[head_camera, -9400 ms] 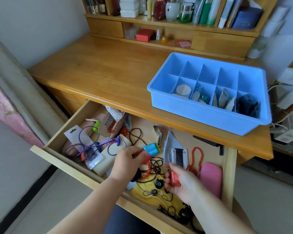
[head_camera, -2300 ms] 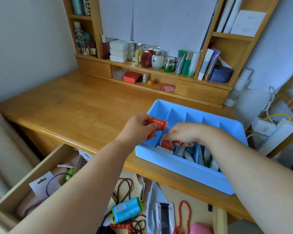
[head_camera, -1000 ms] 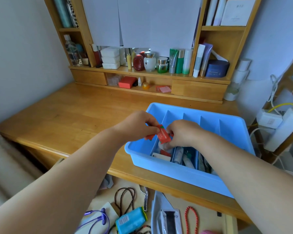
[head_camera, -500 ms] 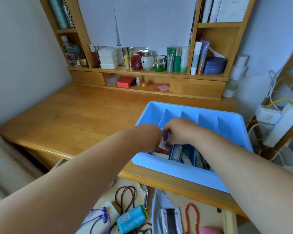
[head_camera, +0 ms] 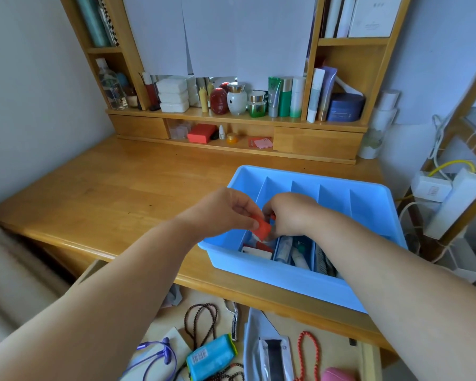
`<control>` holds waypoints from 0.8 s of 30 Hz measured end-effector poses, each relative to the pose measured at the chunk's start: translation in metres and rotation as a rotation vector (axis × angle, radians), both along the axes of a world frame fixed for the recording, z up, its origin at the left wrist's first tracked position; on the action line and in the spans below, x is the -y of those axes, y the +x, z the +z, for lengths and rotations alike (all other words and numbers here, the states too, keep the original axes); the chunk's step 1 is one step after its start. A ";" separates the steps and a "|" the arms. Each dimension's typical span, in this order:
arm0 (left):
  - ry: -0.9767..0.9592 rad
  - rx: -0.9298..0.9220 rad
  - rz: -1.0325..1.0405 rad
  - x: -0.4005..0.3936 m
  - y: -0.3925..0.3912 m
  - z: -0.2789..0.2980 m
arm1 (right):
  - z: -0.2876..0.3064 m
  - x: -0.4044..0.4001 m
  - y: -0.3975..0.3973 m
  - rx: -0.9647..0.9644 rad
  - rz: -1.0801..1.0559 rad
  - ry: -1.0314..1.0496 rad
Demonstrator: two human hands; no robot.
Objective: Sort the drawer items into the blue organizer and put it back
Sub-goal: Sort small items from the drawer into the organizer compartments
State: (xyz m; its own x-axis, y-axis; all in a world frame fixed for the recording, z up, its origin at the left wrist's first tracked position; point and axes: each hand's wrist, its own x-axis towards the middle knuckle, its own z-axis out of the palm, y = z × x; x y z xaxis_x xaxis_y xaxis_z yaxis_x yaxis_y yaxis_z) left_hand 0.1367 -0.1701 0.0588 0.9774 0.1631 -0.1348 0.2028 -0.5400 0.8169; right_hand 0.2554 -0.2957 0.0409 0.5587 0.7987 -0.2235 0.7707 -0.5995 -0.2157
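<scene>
The blue organizer stands on the wooden desk, its front compartments holding tubes and small packets. Both my hands hover over its left front compartment. My left hand pinches a small orange-red packet between thumb and fingers. My right hand is curled, fingers down beside the same packet, with a bit of red showing at its fingertips. Below, the open drawer holds a blue pouch, purple earphones, dark bead strings, a red bead string and a pink case.
A shelf unit with bottles, jars and a red box lines the back of the desk. A power strip and cables hang at the right. Bare desk top lies left of the organizer.
My left hand has lifted slightly out of the compartment, so the orange-red packet shows again at its fingertips. My right hand stays over the same compartment.
</scene>
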 end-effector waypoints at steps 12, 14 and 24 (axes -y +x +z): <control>0.634 -0.006 -0.186 0.015 0.002 -0.007 | -0.002 0.001 0.002 -0.001 0.014 -0.001; 0.716 -0.034 -0.217 0.020 0.004 -0.005 | -0.002 0.000 0.001 0.001 0.016 -0.001; 0.513 -0.296 -0.325 0.034 0.008 -0.008 | -0.001 0.000 0.002 -0.001 0.053 -0.019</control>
State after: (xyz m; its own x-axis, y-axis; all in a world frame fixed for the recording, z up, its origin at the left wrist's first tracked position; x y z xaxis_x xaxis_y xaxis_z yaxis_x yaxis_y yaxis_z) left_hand 0.1444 -0.2041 0.0505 0.9214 -0.0183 -0.3881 0.1401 -0.9160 0.3759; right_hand 0.2576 -0.2958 0.0399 0.5152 0.8229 -0.2397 0.8016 -0.5616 -0.2050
